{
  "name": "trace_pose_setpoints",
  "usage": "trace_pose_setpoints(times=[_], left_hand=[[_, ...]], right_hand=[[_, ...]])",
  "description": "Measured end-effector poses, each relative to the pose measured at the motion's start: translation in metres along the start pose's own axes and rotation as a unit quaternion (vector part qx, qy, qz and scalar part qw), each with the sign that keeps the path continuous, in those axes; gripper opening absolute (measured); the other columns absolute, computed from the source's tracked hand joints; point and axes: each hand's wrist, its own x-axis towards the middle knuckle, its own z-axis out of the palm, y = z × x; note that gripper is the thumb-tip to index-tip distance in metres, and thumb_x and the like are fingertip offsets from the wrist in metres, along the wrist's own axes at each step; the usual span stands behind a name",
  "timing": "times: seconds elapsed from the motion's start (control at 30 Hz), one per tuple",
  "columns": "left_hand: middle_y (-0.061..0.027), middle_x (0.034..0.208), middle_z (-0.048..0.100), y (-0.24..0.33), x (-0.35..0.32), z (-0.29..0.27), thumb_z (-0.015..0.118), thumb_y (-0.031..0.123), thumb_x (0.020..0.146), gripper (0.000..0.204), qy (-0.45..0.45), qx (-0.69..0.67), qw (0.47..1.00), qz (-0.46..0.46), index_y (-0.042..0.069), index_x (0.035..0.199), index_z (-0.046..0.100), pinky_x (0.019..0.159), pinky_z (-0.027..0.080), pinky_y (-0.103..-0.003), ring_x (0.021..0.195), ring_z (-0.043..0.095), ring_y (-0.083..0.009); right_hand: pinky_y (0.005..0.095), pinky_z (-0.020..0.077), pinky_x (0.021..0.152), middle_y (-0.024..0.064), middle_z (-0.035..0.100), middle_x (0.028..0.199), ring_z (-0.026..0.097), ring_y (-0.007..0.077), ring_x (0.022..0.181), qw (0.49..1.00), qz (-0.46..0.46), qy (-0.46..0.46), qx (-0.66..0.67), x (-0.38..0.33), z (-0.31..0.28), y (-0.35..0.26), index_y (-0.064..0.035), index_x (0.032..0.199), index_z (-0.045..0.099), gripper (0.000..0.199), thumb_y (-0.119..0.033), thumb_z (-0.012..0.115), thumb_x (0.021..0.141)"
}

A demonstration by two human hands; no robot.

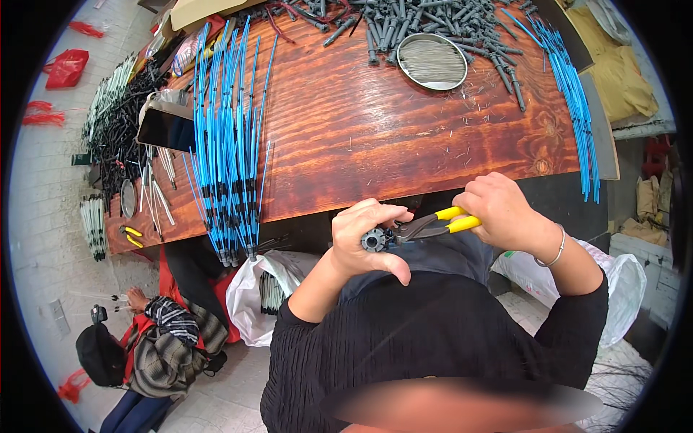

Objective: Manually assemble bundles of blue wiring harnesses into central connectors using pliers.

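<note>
My left hand is closed around a grey plastic part, whose round notched end shows between thumb and fingers. In my right hand are pliers with yellow handles, gripped by those handles. The dark jaws of the pliers reach left to the grey part, beside my left fingers. Whether the jaws bite on it is hidden. Both hands are held just off the table's near edge, above my lap. On the table ahead stands a round metal tin full of thin metal pins, beside a heap of grey plastic parts.
Blue rods with black pieces lie in bundles at the left and right of the wooden table. A phone leans at the left, near other yellow-handled pliers. Another person works at lower left, beyond a white sack.
</note>
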Motion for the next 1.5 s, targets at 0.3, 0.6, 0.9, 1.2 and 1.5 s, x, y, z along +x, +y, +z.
trace_pose_setpoints(times=[0.3,0.6,0.9,1.2,1.5], left_hand=[[-0.0116,0.074,0.063,-0.017,-0.013,0.003,0.086,0.025,0.05,0.057,-0.001,-0.075,0.996,-0.057,-0.003,0.093,0.061,0.058,0.047,-0.028,0.06,0.057,-0.0204],[-0.0082,0.064,0.057,-0.011,-0.004,-0.003,0.086,0.025,0.052,0.049,-0.071,-0.118,0.988,-0.067,-0.003,0.083,0.062,0.052,0.042,-0.027,0.056,0.054,-0.0178],[-0.0079,0.061,0.056,-0.019,-0.006,-0.002,0.087,0.034,0.048,0.056,-0.021,-0.087,0.995,-0.045,-0.003,0.082,0.062,0.048,0.04,-0.026,0.052,0.051,-0.0161],[-0.0083,0.063,0.057,-0.015,-0.004,0.007,0.086,0.029,0.052,0.049,-0.044,-0.089,0.995,-0.033,-0.003,0.081,0.061,0.048,0.04,-0.026,0.053,0.051,-0.0166],[-0.0089,0.067,0.058,-0.021,0.0,0.0,0.082,0.016,0.056,0.038,-0.152,-0.148,0.977,-0.002,-0.003,0.082,0.06,0.05,0.04,-0.026,0.054,0.052,-0.0171]], right_hand=[[0.0347,0.0395,0.059,0.0052,0.053,0.061,0.055,0.0231,0.063,0.996,0.016,-0.004,-0.088,0.001,-0.018,-0.012,-0.008,0.072,0.057,0.022,-0.022,0.069,0.062],[0.0393,0.0438,0.062,0.0078,0.051,0.06,0.054,0.0285,0.061,0.758,0.253,-0.436,0.414,-0.003,-0.009,-0.008,-0.0033,0.092,0.057,0.036,-0.025,0.07,0.067],[0.0341,0.0452,0.049,0.0092,0.055,0.064,0.054,0.0242,0.048,0.998,-0.042,0.037,-0.018,-0.017,-0.021,-0.027,-0.0007,0.103,0.053,0.042,-0.027,0.068,0.074],[0.0293,0.0455,0.047,0.0094,0.055,0.061,0.054,0.0193,0.047,0.807,0.239,-0.358,0.404,-0.004,-0.037,-0.018,-0.0008,0.102,0.052,0.041,-0.031,0.066,0.078],[0.033,0.0462,0.051,0.0147,0.057,0.064,0.059,0.0236,0.055,0.676,0.256,-0.405,0.561,-0.02,-0.005,-0.002,-0.0012,0.104,0.052,0.043,-0.033,0.065,0.078]])
